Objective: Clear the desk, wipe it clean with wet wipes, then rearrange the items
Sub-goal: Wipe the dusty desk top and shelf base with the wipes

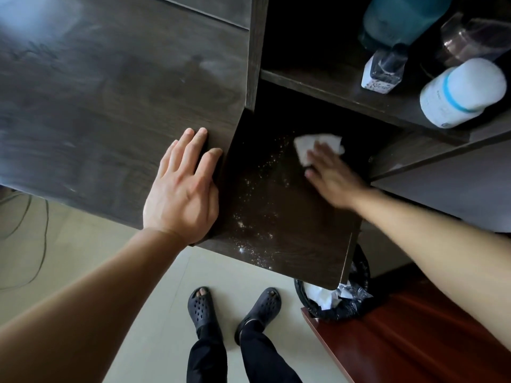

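View from above: a person is standing at a dark wood desk (96,106), looking down past both bare arms to sandalled feet on a pale floor.

The right hand (331,175) is pressing a crumpled white wet wipe (307,147) flat onto a lower shelf (276,217) beside the desk's right edge. Fingers are lying spread over the wipe w/ the palm pinning it down; the hand is blurred, suggesting a sweep. The wipe is sitting toward the shelf's back right corner. Pale crumbs or dust specks (249,225) are running in a band from mid-shelf to the front edge, not yet wiped.

The left hand (182,189) is lying flat & open on the desk's front right corner, fingers together, holding nothing, prob. bracing.

The desktop is showing hazy streaks, so it is likely done already. Step in hand: wiping, approx. mid-task. Next move prob. calls for dragging the wipe forward through the specks toward the front edge, where a lined bin (331,302) holding white scraps is standing just below the shelf's front right corner.

On an upper shelf at back right, bottles are waiting: a white bottle (464,92) w/ a blue band, a small clear bottle (384,70), a teal container (401,17), etc.
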`<state>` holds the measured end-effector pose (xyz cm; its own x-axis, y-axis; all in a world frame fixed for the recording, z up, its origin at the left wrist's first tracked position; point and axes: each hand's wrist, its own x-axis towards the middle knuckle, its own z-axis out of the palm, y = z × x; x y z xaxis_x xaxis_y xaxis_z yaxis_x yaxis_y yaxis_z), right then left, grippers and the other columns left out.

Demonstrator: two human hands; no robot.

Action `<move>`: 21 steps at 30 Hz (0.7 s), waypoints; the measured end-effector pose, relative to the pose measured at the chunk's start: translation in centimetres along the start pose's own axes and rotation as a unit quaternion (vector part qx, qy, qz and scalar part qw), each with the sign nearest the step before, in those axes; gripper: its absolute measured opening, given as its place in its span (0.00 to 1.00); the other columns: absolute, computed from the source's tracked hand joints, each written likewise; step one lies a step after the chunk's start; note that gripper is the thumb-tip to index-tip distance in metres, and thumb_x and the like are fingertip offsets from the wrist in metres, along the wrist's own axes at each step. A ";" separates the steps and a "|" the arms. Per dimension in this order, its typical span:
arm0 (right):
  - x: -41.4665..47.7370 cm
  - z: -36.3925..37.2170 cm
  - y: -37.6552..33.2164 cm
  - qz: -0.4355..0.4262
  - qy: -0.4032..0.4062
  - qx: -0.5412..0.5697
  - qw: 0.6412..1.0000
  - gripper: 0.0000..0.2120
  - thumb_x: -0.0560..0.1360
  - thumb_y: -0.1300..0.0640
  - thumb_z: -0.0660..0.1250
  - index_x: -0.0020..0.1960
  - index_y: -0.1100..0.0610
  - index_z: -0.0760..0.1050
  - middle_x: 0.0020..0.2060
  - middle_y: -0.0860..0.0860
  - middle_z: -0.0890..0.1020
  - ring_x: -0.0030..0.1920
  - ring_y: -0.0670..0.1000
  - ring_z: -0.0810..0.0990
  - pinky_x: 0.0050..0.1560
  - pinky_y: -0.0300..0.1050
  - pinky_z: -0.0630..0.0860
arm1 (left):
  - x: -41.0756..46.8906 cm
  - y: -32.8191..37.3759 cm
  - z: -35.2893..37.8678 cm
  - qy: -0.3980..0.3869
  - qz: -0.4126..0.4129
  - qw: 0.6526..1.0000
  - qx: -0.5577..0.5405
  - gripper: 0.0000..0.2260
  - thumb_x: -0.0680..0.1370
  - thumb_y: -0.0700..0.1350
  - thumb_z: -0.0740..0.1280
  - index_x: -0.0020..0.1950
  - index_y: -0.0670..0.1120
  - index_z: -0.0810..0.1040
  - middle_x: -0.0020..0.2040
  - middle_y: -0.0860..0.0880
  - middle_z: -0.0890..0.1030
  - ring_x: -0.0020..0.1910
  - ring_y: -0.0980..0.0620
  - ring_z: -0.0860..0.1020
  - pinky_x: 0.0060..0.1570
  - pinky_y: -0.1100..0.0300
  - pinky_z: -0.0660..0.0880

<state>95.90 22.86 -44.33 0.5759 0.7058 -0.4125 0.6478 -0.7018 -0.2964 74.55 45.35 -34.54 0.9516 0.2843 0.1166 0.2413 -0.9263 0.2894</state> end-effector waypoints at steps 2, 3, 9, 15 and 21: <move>4.0 -1.5 0.1 0.087 0.024 0.027 0.996 0.27 0.82 0.44 0.48 0.76 0.57 0.52 0.77 0.54 0.47 0.76 0.52 0.42 0.74 0.45 0.41 | 0.0 0.0 0.1 0.002 -0.002 1.000 0.000 0.22 0.72 0.41 0.56 0.65 0.36 0.72 0.71 0.35 0.66 0.72 0.35 0.61 0.71 0.43 0.58; 5.2 -1.6 -0.6 0.107 0.029 0.026 0.994 0.27 0.82 0.45 0.47 0.76 0.56 0.52 0.77 0.54 0.47 0.76 0.52 0.42 0.74 0.45 0.41 | 0.0 0.0 0.1 0.003 -0.003 1.000 0.001 0.22 0.72 0.41 0.56 0.65 0.36 0.72 0.71 0.35 0.66 0.72 0.36 0.61 0.71 0.43 0.58; 0.2 2.2 -5.6 -0.096 0.030 -0.012 0.995 0.26 0.82 0.47 0.48 0.77 0.54 0.49 0.77 0.50 0.45 0.76 0.48 0.39 0.73 0.44 0.39 | 0.0 0.0 -0.1 0.002 -0.006 1.000 0.000 0.23 0.72 0.42 0.55 0.65 0.36 0.72 0.71 0.35 0.66 0.72 0.35 0.60 0.72 0.43 0.57; 6.2 -0.3 -5.2 0.070 0.043 0.028 0.996 0.25 0.82 0.46 0.47 0.77 0.53 0.50 0.77 0.50 0.45 0.76 0.51 0.40 0.73 0.46 0.40 | 0.0 -0.1 0.0 -0.004 -0.008 1.000 0.000 0.23 0.72 0.42 0.55 0.66 0.36 0.72 0.71 0.35 0.66 0.72 0.35 0.61 0.71 0.42 0.58; 1.6 3.0 -7.8 -0.133 0.057 0.025 0.989 0.21 0.82 0.55 0.54 0.73 0.58 0.62 0.75 0.54 0.59 0.76 0.54 0.51 0.75 0.51 0.49 | 0.0 -0.2 0.0 -0.006 -0.010 1.000 0.003 0.23 0.72 0.41 0.56 0.66 0.37 0.71 0.71 0.35 0.66 0.73 0.36 0.60 0.72 0.43 0.57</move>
<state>90.30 29.17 -45.29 0.4432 0.8702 -0.2152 0.7602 -0.4921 -0.4242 74.48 45.49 -34.56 0.9489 0.2997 0.0992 0.2613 -0.9220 0.2858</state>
